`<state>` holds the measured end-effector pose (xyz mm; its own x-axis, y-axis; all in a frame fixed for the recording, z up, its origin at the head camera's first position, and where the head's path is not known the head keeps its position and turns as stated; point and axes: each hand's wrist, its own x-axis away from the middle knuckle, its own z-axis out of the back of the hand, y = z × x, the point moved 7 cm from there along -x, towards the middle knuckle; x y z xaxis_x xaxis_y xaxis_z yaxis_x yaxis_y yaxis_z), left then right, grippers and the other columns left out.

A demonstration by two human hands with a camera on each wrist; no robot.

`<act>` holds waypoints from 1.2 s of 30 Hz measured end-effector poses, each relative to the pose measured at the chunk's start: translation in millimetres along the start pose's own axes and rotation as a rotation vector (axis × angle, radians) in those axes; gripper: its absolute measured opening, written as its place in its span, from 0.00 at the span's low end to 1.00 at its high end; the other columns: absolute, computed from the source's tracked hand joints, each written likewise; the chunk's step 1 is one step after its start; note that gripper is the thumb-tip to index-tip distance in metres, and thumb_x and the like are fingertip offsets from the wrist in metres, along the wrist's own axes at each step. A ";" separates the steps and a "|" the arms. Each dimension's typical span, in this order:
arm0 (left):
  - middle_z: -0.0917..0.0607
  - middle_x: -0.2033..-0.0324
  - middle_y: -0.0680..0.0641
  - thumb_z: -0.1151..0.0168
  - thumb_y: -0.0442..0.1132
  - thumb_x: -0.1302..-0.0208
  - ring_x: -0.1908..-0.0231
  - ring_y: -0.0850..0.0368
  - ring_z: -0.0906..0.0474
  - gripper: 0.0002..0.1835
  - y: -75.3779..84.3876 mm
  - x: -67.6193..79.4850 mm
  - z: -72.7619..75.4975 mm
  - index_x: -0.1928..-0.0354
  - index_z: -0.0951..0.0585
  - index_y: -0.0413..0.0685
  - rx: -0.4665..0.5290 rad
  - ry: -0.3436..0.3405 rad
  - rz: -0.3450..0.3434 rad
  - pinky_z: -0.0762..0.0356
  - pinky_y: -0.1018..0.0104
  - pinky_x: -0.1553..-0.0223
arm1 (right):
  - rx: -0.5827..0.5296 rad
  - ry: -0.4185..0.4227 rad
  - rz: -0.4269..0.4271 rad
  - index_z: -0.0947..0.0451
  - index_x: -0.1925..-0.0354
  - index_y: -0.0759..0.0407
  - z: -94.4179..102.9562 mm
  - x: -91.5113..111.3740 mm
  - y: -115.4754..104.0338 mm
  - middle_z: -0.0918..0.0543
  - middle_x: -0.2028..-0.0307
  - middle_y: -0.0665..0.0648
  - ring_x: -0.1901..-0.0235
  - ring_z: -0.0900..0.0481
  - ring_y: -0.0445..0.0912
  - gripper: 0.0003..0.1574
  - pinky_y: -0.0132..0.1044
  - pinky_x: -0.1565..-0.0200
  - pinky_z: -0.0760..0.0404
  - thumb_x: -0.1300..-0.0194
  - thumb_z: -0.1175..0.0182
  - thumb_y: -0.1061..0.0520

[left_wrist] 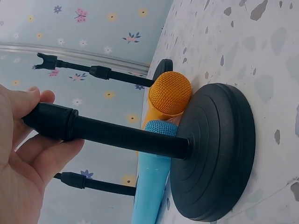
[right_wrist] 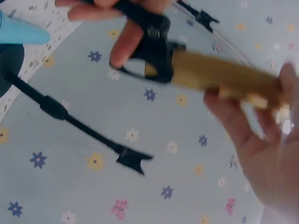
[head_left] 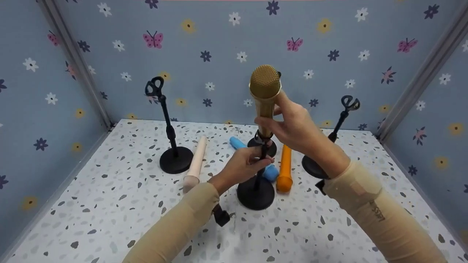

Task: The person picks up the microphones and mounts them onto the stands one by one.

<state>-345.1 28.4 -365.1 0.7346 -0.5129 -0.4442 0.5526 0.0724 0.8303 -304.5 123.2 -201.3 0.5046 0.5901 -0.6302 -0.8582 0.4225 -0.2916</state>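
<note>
We see the right hand (head_left: 298, 128) gripping a gold, mesh-headed microphone (head_left: 265, 82), its lower end in the clip (right_wrist: 163, 56) of a black, round-based stand (head_left: 256, 195). The left hand (head_left: 239, 166) grips that stand's pole (left_wrist: 131, 135) (an orange, rod-like microphone (head_left: 285, 168) lies nearby).

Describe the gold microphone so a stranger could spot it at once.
Over the white speckled tabletop, the left hand grips a black microphone stand with a round base. At its top, the right hand holds the gold microphone with a mesh head. Only it is raised; the orange microphone, blue microphone and pale pink microphone lie on the tabletop.
</note>
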 end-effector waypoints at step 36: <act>0.15 0.48 0.42 0.38 0.34 0.28 0.48 0.54 0.17 0.32 -7.8 7.9 -3.3 0.28 0.42 0.47 -0.246 -0.251 0.039 0.20 0.63 0.46 | -0.132 0.055 0.076 0.34 0.33 0.64 10.2 26.2 14.1 0.21 0.41 0.62 0.40 0.22 0.54 0.39 0.53 0.48 0.17 0.39 0.30 0.70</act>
<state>-342.3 26.6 -376.2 0.6543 -0.6978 -0.2916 0.6265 0.2842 0.7258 -302.5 151.7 -214.6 0.4347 0.5767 -0.6917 -0.9006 0.2820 -0.3308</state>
